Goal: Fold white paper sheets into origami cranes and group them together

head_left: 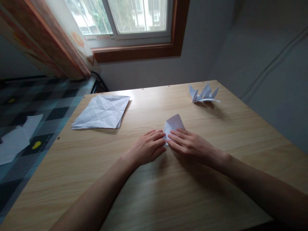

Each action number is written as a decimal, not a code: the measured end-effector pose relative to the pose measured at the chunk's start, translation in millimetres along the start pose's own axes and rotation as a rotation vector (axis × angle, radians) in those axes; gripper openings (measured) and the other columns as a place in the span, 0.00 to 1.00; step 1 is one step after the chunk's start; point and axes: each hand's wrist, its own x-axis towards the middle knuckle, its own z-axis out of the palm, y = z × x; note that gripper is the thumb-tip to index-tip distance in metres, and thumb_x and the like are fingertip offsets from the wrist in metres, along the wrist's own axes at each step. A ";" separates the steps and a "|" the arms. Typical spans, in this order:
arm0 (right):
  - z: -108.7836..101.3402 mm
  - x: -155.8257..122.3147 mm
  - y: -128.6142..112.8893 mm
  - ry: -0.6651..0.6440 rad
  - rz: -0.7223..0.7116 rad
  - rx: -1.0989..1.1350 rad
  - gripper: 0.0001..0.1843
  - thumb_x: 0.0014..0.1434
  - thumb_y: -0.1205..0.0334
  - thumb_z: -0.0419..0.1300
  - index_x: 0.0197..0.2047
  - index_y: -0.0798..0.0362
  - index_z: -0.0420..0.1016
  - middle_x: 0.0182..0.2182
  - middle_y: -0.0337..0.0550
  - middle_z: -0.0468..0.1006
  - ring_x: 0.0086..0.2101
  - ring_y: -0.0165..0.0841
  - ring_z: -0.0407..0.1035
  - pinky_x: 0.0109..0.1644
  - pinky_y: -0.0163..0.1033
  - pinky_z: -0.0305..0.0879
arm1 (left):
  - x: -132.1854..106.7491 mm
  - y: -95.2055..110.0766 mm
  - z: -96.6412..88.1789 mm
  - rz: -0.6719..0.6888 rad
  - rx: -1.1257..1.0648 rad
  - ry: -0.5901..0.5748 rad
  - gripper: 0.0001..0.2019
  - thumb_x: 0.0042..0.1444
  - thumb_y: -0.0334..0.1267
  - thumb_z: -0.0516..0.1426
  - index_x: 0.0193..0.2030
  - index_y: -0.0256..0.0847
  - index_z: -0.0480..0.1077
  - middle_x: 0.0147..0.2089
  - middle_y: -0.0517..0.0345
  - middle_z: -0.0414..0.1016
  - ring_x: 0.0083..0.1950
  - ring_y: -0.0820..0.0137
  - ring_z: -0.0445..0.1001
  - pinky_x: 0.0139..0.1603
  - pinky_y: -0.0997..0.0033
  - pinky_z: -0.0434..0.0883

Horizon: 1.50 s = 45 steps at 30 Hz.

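A small folded white paper piece lies in the middle of the wooden table. My left hand lies flat on the table with its fingertips pressing the paper's near left edge. My right hand rests beside it, fingertips on the paper's near right edge. The fingers of both hands cover the paper's lower part.
A creased, unfolded white sheet lies at the table's far left. A finished folded paper figure stands at the far right. Left of the table is a checked bed cover with a white paper. A window is behind.
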 end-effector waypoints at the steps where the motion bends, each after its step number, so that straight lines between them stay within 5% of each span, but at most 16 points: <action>1: -1.9 -0.7 1.0 -0.008 0.007 -0.025 0.16 0.65 0.74 0.51 0.54 0.62 0.72 0.52 0.59 0.76 0.52 0.44 0.71 0.60 0.54 0.67 | -0.3 -0.4 0.0 -0.005 -0.015 -0.005 0.09 0.65 0.39 0.52 0.40 0.39 0.72 0.56 0.49 0.74 0.60 0.60 0.71 0.64 0.55 0.65; 10: -10.6 -5.7 8.9 -0.120 0.105 -0.089 0.14 0.63 0.75 0.52 0.30 0.55 0.75 0.28 0.46 0.80 0.37 0.38 0.73 0.62 0.52 0.59 | 0.6 -1.8 2.3 -0.082 -0.171 0.062 0.07 0.63 0.38 0.55 0.36 0.40 0.71 0.54 0.51 0.77 0.58 0.63 0.74 0.62 0.57 0.67; 19: -7.8 8.7 18.6 -0.092 0.258 -0.024 0.14 0.63 0.71 0.53 0.27 0.54 0.73 0.26 0.44 0.78 0.30 0.35 0.69 0.55 0.47 0.56 | 0.1 -3.5 2.7 -0.059 -0.087 0.077 0.09 0.65 0.37 0.53 0.36 0.40 0.73 0.41 0.53 0.78 0.44 0.66 0.75 0.48 0.65 0.70; 25: -4.3 14.5 18.0 -0.092 0.310 0.005 0.13 0.64 0.69 0.55 0.27 0.53 0.73 0.26 0.43 0.77 0.32 0.35 0.69 0.59 0.49 0.52 | 0.1 0.5 -0.3 -0.038 -0.042 0.058 0.11 0.65 0.35 0.51 0.49 0.41 0.73 0.41 0.52 0.77 0.43 0.66 0.74 0.47 0.65 0.70; 27: -1.8 12.3 18.2 -0.044 0.329 0.001 0.11 0.64 0.67 0.56 0.30 0.53 0.74 0.29 0.44 0.78 0.38 0.38 0.70 0.62 0.54 0.48 | -1.2 0.6 -0.1 -0.016 -0.037 0.067 0.11 0.64 0.35 0.52 0.44 0.43 0.76 0.41 0.53 0.77 0.43 0.67 0.74 0.47 0.65 0.70; 30: 3.1 5.3 22.9 0.091 0.391 -0.024 0.07 0.62 0.58 0.61 0.41 0.52 0.75 0.47 0.51 0.77 0.54 0.48 0.65 0.67 0.63 0.39 | -2.9 0.0 0.2 0.003 -0.030 0.071 0.10 0.63 0.37 0.54 0.44 0.43 0.76 0.42 0.52 0.77 0.45 0.66 0.75 0.48 0.64 0.70; 34: 15.4 -5.9 35.4 0.347 0.639 0.088 0.37 0.53 0.45 0.67 0.62 0.48 0.62 0.68 0.57 0.50 0.64 0.59 0.48 0.64 0.67 0.48 | -3.5 -0.1 -0.2 0.024 -0.037 0.063 0.09 0.63 0.38 0.55 0.44 0.42 0.76 0.44 0.52 0.78 0.47 0.65 0.76 0.49 0.64 0.70; 37: 29.2 -10.5 38.9 0.481 0.795 0.313 0.56 0.49 0.43 0.69 0.71 0.47 0.42 0.70 0.60 0.38 0.63 0.58 0.53 0.59 0.61 0.62 | -3.3 -0.3 0.2 0.035 -0.046 0.072 0.10 0.63 0.38 0.54 0.44 0.41 0.76 0.46 0.52 0.79 0.48 0.64 0.76 0.50 0.63 0.71; 40: 40.6 -9.0 33.0 0.475 0.838 0.474 0.60 0.49 0.49 0.70 0.72 0.46 0.33 0.68 0.61 0.44 0.58 0.52 0.61 0.53 0.54 0.70 | -3.3 -0.6 0.8 0.033 -0.048 0.071 0.10 0.63 0.38 0.54 0.44 0.41 0.77 0.46 0.51 0.79 0.48 0.64 0.76 0.50 0.63 0.71; 45: 42.1 -3.8 26.5 0.498 0.934 0.620 0.57 0.51 0.60 0.68 0.72 0.46 0.35 0.60 0.57 0.64 0.43 0.40 0.71 0.43 0.45 0.74 | -3.3 0.1 -0.6 0.036 -0.060 0.056 0.10 0.63 0.38 0.53 0.43 0.41 0.77 0.46 0.51 0.79 0.49 0.64 0.76 0.50 0.63 0.71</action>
